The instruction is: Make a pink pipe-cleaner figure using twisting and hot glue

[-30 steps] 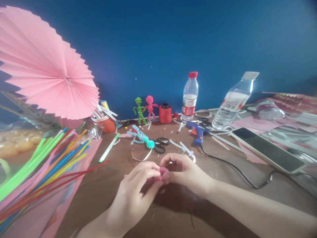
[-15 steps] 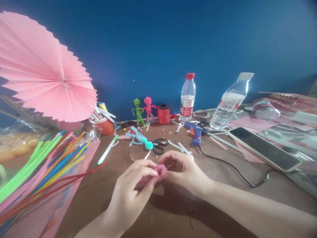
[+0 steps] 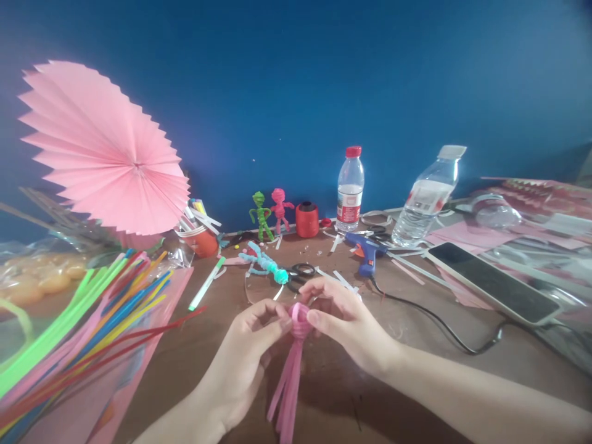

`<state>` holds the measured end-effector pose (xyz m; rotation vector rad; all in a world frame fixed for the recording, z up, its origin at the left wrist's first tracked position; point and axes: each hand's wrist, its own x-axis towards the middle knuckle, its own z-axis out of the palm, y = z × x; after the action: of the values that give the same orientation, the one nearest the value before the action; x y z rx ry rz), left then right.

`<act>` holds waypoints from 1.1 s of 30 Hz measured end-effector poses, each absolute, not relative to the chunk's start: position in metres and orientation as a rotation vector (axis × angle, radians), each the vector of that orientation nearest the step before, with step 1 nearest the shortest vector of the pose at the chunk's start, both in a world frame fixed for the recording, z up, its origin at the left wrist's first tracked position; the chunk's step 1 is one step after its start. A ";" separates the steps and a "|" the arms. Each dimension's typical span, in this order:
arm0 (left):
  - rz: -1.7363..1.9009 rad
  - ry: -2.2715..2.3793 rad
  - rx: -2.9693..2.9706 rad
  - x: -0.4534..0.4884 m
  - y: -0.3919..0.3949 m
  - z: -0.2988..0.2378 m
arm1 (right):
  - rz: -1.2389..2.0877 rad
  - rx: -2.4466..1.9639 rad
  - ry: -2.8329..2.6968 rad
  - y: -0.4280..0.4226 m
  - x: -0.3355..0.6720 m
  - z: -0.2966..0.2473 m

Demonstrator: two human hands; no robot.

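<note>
Both of my hands hold a pink pipe-cleaner bundle (image 3: 292, 364) just above the brown table (image 3: 324, 407). Its top is wound into a small ball, and several loose strands hang down toward me. My left hand (image 3: 245, 364) pinches the ball from the left with thumb and fingers closed. From the right, my right hand (image 3: 345, 324) grips the same ball with curled fingers. A light blue pipe-cleaner figure (image 3: 266, 264) lies just beyond my hands, beside black scissors (image 3: 298, 275).
A bag of coloured pipe cleaners (image 3: 87, 327) lies left, under a pink paper fan (image 3: 106, 154). At the back stand green and pink figures (image 3: 271, 213), a red spool (image 3: 308, 219) and two water bottles (image 3: 349, 188). A blue glue gun (image 3: 365, 251) with a black cord and a phone (image 3: 493, 282) lie right.
The pink bundle has been lifted and turned upright, so its loose strands now hang down toward me. Both hands rose slightly with it.
</note>
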<state>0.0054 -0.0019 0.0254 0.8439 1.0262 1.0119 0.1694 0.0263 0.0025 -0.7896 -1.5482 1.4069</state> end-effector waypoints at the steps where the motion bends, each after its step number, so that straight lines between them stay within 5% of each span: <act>1: 1.017 1.011 0.814 0.006 -0.002 0.024 | 1.317 -0.798 -1.582 0.026 0.170 0.001; 9: 1.069 1.024 0.769 0.010 -0.003 0.023 | 0.789 -0.731 -1.916 0.028 0.173 -0.007; 33: 1.028 1.014 0.854 0.002 0.001 0.003 | 0.903 -0.796 -1.972 0.032 0.171 -0.010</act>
<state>0.0020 0.0012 0.0030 0.8539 1.0141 1.0282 0.1709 0.0321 -0.0104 -0.7961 -1.9716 0.9028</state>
